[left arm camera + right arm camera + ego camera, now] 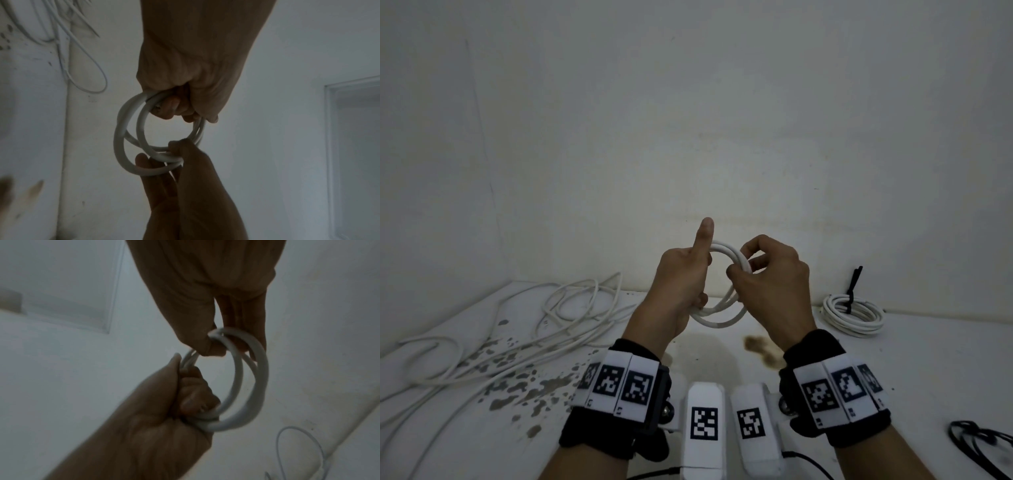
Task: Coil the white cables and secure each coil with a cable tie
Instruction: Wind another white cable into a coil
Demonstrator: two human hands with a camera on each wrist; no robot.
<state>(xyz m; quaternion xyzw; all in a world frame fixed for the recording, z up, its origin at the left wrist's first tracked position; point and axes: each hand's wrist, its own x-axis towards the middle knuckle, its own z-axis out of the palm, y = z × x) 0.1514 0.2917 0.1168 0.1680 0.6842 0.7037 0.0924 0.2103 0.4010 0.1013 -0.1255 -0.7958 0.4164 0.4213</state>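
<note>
A small coil of white cable point(719, 320) hangs in the air above the table, held between both hands. My left hand point(697, 284) grips its left side with curled fingers point(168, 105) while the index finger points straight up. My right hand point(743, 270) pinches the top right of the coil point(261, 386) between thumb point(211, 347) and fingers. Loose white cables point(551, 325) lie tangled on the left of the table. A finished white coil point(854, 317) lies at the right with a black cable tie point(854, 282) around it.
The white table point(893, 359) meets a white wall close behind the hands. Dark stains point(524, 387) mark the table left of centre, a brown one point(760, 346) below the coil. Black cables point(979, 442) lie at the lower right edge.
</note>
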